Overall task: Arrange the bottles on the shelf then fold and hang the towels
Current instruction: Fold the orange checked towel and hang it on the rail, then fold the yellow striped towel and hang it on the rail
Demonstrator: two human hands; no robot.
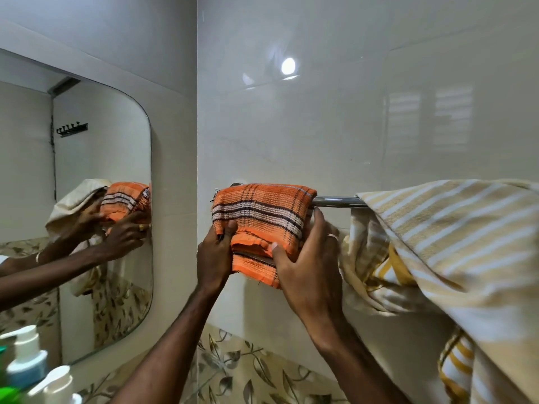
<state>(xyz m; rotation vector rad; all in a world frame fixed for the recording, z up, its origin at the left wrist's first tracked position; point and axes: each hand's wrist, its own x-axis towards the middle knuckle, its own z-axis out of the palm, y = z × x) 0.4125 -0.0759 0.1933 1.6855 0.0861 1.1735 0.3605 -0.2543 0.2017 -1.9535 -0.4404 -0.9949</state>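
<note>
A folded orange plaid towel [262, 208] hangs over the left end of a chrome towel rail [335, 201] on the tiled wall. My left hand [214, 255] grips the towel's lower left edge, thumb on the front. My right hand [309, 258] holds its lower right side, thumb pressed on the front fold and fingers behind. A large cream and yellow striped towel [455, 228] is draped over the right part of the rail, bunched beside my right hand. Pump bottles [27, 363] stand at the bottom left corner.
A rounded mirror [96, 158] on the left wall reflects my hands and the towels. A leaf-patterned tile band [242, 371] runs below the rail. The wall corner lies just left of the orange towel.
</note>
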